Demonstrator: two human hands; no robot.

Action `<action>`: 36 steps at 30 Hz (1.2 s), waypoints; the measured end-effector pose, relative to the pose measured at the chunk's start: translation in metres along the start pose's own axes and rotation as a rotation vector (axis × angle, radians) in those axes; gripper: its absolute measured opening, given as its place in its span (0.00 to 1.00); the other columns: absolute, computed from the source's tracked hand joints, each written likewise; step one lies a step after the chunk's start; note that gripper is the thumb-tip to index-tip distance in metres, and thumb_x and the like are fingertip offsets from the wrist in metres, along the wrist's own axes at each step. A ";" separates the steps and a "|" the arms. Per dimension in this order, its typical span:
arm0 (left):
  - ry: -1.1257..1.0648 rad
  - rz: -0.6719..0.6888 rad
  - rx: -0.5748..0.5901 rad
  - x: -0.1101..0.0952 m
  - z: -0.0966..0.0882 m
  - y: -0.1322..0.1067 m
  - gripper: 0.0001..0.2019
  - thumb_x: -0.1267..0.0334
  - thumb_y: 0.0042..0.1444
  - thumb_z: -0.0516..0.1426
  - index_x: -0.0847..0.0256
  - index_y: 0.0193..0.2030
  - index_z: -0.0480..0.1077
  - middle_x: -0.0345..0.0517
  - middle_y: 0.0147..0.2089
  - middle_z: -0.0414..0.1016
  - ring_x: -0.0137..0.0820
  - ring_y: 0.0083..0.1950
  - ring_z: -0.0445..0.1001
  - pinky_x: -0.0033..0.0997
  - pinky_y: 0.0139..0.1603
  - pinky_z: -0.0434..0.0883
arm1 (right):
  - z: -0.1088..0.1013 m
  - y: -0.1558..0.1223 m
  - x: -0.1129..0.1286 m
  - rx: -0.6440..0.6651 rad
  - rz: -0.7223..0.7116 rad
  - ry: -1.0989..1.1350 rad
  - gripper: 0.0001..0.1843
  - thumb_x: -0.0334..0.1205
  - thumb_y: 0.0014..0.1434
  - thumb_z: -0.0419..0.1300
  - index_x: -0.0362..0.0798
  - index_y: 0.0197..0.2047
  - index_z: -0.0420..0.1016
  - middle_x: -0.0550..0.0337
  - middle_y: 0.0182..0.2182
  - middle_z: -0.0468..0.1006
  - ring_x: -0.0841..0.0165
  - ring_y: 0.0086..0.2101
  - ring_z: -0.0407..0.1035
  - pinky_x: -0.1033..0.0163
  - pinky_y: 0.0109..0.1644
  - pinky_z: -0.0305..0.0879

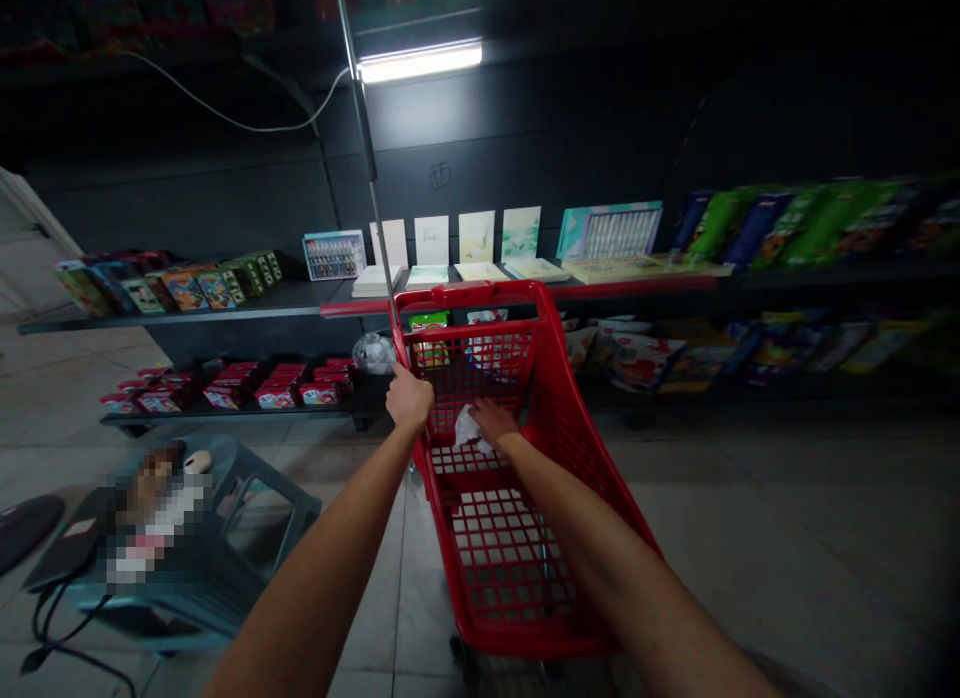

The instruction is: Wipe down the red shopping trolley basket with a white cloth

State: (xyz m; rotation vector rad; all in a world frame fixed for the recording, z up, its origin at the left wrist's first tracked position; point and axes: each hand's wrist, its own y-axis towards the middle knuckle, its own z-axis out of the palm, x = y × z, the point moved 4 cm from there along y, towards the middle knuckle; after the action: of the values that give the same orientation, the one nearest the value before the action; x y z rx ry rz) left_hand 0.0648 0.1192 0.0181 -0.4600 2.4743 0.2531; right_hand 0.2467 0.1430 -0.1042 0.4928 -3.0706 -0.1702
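A red plastic shopping cart [555, 378] stands in front of me on the tiled floor. My left hand [409, 396] is closed round the cart's left rim near its front. My right hand [491, 420] reaches down inside the basket and is closed on a small white crumpled cloth or paper [466, 428], pressed against the red mesh bottom. A thin metal pole [373, 178] rises just beyond my left hand.
Dark shelves [300, 300] along the wall carry boxes, cards and paint sets; a lower shelf holds small red boxes [247, 388]. A grey-blue plastic stool [247, 528] with cables stands at the left. A strip lamp [420, 60] glows above.
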 end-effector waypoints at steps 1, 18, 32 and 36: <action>-0.001 0.002 0.003 0.000 0.000 0.000 0.20 0.65 0.60 0.51 0.63 0.60 0.62 0.65 0.52 0.78 0.51 0.54 0.78 0.46 0.50 0.72 | -0.010 0.004 -0.006 -0.009 -0.002 -0.005 0.21 0.29 0.63 0.53 0.50 0.57 0.74 0.48 0.58 0.70 0.63 0.54 0.64 0.62 0.48 0.66; 0.002 0.001 0.021 -0.003 -0.003 -0.002 0.21 0.65 0.60 0.50 0.63 0.60 0.61 0.65 0.52 0.78 0.50 0.53 0.78 0.46 0.50 0.72 | -0.012 -0.008 -0.062 -0.245 0.432 0.094 0.21 0.30 0.67 0.46 0.50 0.56 0.74 0.46 0.58 0.69 0.57 0.55 0.62 0.59 0.48 0.65; -0.001 0.011 0.000 -0.003 -0.003 0.003 0.18 0.66 0.60 0.51 0.62 0.57 0.63 0.64 0.52 0.78 0.52 0.54 0.78 0.46 0.51 0.72 | -0.056 0.011 -0.076 -0.431 0.600 0.349 0.18 0.37 0.63 0.55 0.46 0.55 0.73 0.48 0.56 0.69 0.62 0.52 0.68 0.60 0.57 0.65; -0.012 0.016 0.002 -0.003 -0.002 0.005 0.17 0.64 0.61 0.51 0.62 0.57 0.63 0.64 0.52 0.78 0.51 0.54 0.78 0.46 0.51 0.72 | -0.116 0.024 -0.082 -0.939 0.510 0.493 0.16 0.31 0.59 0.54 0.44 0.51 0.73 0.48 0.52 0.67 0.64 0.52 0.66 0.62 0.61 0.60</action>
State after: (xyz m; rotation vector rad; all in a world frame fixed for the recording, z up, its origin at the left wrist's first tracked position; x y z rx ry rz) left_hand 0.0639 0.1236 0.0216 -0.4367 2.4673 0.2593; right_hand 0.3220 0.1793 0.0133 -0.2592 -2.1796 -1.1601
